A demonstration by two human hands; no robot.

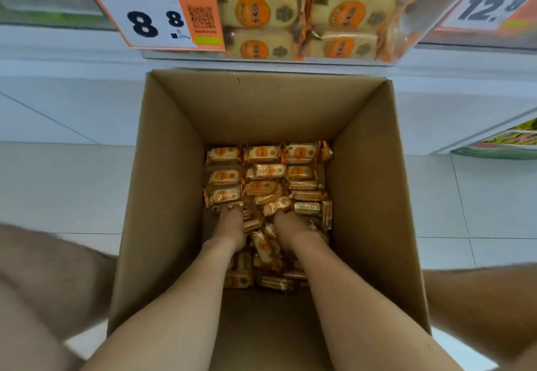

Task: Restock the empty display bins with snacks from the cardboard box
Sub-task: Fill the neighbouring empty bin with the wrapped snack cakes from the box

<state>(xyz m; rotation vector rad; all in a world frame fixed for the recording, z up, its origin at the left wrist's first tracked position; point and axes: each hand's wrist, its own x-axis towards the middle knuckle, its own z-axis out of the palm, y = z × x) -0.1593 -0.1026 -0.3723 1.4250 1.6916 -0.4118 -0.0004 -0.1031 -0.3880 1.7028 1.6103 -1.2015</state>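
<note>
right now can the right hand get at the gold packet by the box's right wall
Probably yes: the right hand is down in the box, and the gold packet lies on top just beside it, with nothing covering it.

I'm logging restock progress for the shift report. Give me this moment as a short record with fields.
box: open brown cardboard box, standing on the pale tiled floor
contents: orange-and-cream wrapped snack packs across the bottom, jumbled
left hand: deep in the box, fingertips among packs, grip unclear
right hand: likewise, fingertips among packs, grip unclear
bin above: clear plastic display bin holding similar packs
price tag: orange-and-white tag reading 8.8
</note>
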